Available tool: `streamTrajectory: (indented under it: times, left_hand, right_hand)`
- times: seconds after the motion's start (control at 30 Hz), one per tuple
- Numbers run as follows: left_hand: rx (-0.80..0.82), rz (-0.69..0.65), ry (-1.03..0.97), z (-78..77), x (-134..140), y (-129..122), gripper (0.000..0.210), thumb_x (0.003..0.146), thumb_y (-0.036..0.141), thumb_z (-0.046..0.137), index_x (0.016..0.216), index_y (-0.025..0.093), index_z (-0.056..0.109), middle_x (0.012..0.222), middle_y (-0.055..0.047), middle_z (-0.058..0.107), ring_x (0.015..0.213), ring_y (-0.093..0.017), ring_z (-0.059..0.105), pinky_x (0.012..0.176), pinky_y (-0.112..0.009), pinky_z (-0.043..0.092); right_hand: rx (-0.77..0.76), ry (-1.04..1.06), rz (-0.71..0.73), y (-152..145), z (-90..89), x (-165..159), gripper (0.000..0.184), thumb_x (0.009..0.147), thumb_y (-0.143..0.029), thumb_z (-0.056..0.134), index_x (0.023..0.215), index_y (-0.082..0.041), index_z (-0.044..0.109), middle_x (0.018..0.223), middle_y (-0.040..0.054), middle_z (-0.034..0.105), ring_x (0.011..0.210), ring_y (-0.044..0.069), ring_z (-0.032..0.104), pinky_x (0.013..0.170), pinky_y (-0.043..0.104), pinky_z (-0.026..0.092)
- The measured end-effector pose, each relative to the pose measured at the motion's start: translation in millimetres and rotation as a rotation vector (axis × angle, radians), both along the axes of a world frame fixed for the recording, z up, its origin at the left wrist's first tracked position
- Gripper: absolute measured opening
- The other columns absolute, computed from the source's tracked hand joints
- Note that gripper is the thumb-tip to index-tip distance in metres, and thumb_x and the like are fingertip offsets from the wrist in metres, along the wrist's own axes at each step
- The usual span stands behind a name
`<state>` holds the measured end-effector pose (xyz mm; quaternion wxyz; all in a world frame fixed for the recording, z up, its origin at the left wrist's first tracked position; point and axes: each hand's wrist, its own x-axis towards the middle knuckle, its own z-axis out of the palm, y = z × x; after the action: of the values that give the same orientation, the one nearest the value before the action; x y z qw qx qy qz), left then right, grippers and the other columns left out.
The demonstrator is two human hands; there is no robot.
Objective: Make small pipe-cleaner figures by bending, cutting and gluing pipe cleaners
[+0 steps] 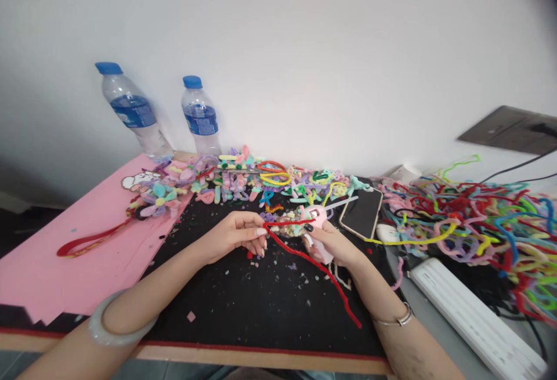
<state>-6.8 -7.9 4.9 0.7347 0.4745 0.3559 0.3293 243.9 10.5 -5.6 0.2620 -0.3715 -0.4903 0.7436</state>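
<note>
My left hand [237, 235] pinches a red pipe cleaner [311, 257] at its bend between thumb and fingers. One short leg runs right, across the front of the tool in my other hand; the long leg slants down to the right over the black mat [243, 316]. My right hand [337, 243] is wrapped round a pink and white glue gun [321, 213]. A pale glue stick [343, 201] pokes out of its rear. The gun's nozzle is hard to make out against the clutter behind it. Scraps of fluff are scattered on the mat below both hands.
Pipe-cleaner pieces [237, 180] line the wall, with yellow-and-red-handled scissors [276, 178] among them. Two water bottles [201, 116] stand at the back left. A pink sheet [87, 270] lies left. To the right are a phone [362, 213], a tangled pipe-cleaner heap [470, 217] and a power strip [474, 316].
</note>
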Motion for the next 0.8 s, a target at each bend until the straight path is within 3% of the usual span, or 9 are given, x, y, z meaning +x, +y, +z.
streamTrajectory:
  times: [0.57, 0.8]
  left_hand:
    - [0.008, 0.026, -0.011, -1.9, 0.0, 0.9, 0.019, 0.077, 0.03, 0.065, 0.075, 0.012, 0.06, 0.066, -0.004, 0.067, 0.057, -0.013, 0.064, 0.055, -0.022, 0.05]
    - [0.002, 0.03, -0.014, -2.1, -0.3, 0.7, 0.018, 0.077, 0.029, 0.065, 0.075, 0.012, 0.06, 0.067, -0.004, 0.067, 0.057, -0.013, 0.065, 0.055, -0.021, 0.05]
  right_hand:
    - [0.032, 0.005, -0.092, -3.3, -1.6, -7.5, 0.038, 0.075, -0.049, 0.061, 0.065, -0.014, 0.053, 0.039, -0.0056, 0.046, 0.031, 0.005, 0.04, 0.033, 0.017, 0.034]
    - [0.009, 0.045, -0.049, -3.4, -4.1, -9.3, 0.038, 0.076, -0.051, 0.059, 0.064, -0.015, 0.051, 0.037, -0.0069, 0.045, 0.026, 0.005, 0.038, 0.031, 0.018, 0.037]
